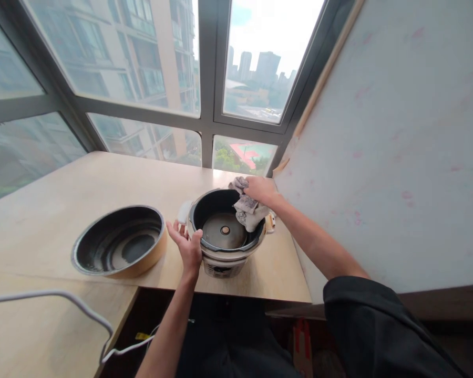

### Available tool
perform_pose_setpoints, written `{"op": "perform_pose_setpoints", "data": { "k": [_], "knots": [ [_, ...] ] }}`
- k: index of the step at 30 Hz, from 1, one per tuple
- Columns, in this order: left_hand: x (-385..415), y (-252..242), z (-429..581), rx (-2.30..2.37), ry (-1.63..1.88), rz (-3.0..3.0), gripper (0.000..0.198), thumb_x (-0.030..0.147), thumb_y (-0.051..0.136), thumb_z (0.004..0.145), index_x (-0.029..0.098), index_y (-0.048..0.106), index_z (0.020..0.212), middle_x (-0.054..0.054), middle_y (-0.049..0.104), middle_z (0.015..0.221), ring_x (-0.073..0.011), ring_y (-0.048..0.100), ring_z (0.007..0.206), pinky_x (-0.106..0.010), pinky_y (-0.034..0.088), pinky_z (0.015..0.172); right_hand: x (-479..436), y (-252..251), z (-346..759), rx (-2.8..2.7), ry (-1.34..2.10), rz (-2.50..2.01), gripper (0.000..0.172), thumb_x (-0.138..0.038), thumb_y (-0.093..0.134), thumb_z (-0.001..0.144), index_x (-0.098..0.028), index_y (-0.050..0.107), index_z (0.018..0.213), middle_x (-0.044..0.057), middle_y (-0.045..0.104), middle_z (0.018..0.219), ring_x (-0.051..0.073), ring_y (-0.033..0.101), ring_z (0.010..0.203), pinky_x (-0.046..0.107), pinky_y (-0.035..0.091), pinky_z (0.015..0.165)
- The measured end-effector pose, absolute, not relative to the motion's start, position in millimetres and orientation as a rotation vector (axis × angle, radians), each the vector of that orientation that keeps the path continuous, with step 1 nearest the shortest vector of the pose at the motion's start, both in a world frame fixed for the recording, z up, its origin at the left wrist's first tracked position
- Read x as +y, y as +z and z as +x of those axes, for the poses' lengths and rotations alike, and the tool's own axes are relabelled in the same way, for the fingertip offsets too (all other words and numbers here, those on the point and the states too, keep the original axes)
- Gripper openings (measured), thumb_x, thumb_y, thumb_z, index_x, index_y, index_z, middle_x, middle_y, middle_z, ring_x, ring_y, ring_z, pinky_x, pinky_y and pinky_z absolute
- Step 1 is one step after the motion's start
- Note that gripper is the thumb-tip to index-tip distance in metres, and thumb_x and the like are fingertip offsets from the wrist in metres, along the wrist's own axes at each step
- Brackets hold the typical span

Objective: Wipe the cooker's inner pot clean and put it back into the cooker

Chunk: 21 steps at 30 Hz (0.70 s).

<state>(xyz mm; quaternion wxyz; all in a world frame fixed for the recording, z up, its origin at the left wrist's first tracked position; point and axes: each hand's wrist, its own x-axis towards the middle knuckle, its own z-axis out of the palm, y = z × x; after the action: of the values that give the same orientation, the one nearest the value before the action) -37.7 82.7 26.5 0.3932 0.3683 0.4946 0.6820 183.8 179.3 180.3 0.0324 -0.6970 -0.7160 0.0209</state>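
Observation:
An electric pressure cooker [224,256] stands upright on the wooden counter, lidless, with its dark inside and a round heating plate [215,231] showing. My left hand [188,251] grips its left side, thumb at the rim and fingers by the white side handle [184,211]. Bunched in my right hand [261,190] is a grey-white patterned rag [247,209]. The rag hangs over the right rim and touches the inner wall. Left of the cooker, a removed inner pot [120,241] with a dark, streaked interior and gold outside sits tilted in view.
A white cord [67,296] loops across the lower left over the counter [35,220]. Window frames [209,100] rise behind the counter. A pale wall [378,173] closes the right side. Below the front edge, a red-marked bag [302,346] stands in a dark recess.

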Motion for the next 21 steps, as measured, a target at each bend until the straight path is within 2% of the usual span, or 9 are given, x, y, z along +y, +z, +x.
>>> {"op": "perform_pose_setpoints", "data": {
  "k": [5, 10, 13, 17, 21],
  "knots": [
    [83, 30, -37, 1.233, 1.773, 0.927, 0.107, 0.030, 0.069, 0.075, 0.020, 0.005, 0.160, -0.022, 0.028, 0.162, -0.0319, 0.041, 0.145, -0.046, 0.035, 0.118, 136, 176, 232, -2.067, 0.352, -2.171, 0.027, -0.023, 0.055, 0.086, -0.014, 0.071, 0.106, 0.014, 0.074, 0.111, 0.025, 0.068, 0.096, 0.030, 0.047, 0.078],
    [83, 33, -34, 1.220, 1.755, 0.918, 0.106, 0.033, 0.068, 0.074, 0.011, 0.007, 0.159, -0.023, 0.045, 0.149, -0.0330, 0.049, 0.137, -0.047, 0.037, 0.116, 83, 163, 251, -1.919, 0.587, -2.081, 0.029, -0.022, 0.052, 0.084, -0.018, 0.069, 0.108, 0.006, 0.075, 0.106, 0.021, 0.069, 0.093, 0.027, 0.050, 0.079],
    [84, 31, -35, 1.235, 1.742, 0.909, 0.102, 0.034, 0.067, 0.075, 0.013, 0.013, 0.158, -0.021, 0.048, 0.148, -0.0323, 0.053, 0.133, -0.047, 0.037, 0.116, 55, 150, 242, -1.765, 0.567, -2.015, 0.037, -0.025, 0.055, 0.082, -0.020, 0.066, 0.117, 0.006, 0.075, 0.108, 0.023, 0.068, 0.097, 0.030, 0.050, 0.086],
    [85, 29, -35, 1.238, 1.744, 0.941, 0.093, 0.034, 0.067, 0.075, 0.018, 0.022, 0.155, -0.019, 0.049, 0.149, -0.0317, 0.054, 0.132, -0.046, 0.038, 0.115, 21, 135, 218, -1.733, 0.444, -1.986, 0.034, -0.029, 0.055, 0.084, -0.021, 0.065, 0.115, 0.008, 0.074, 0.103, 0.025, 0.067, 0.093, 0.032, 0.049, 0.083],
    [84, 33, -35, 1.211, 1.755, 1.000, 0.088, 0.034, 0.065, 0.076, 0.014, 0.029, 0.154, -0.020, 0.050, 0.150, -0.0321, 0.050, 0.137, -0.044, 0.035, 0.118, -4, 126, 195, -1.777, 0.369, -1.912, 0.035, -0.027, 0.055, 0.085, -0.021, 0.063, 0.119, 0.010, 0.070, 0.109, 0.026, 0.065, 0.100, 0.032, 0.049, 0.086]
  ]
}}
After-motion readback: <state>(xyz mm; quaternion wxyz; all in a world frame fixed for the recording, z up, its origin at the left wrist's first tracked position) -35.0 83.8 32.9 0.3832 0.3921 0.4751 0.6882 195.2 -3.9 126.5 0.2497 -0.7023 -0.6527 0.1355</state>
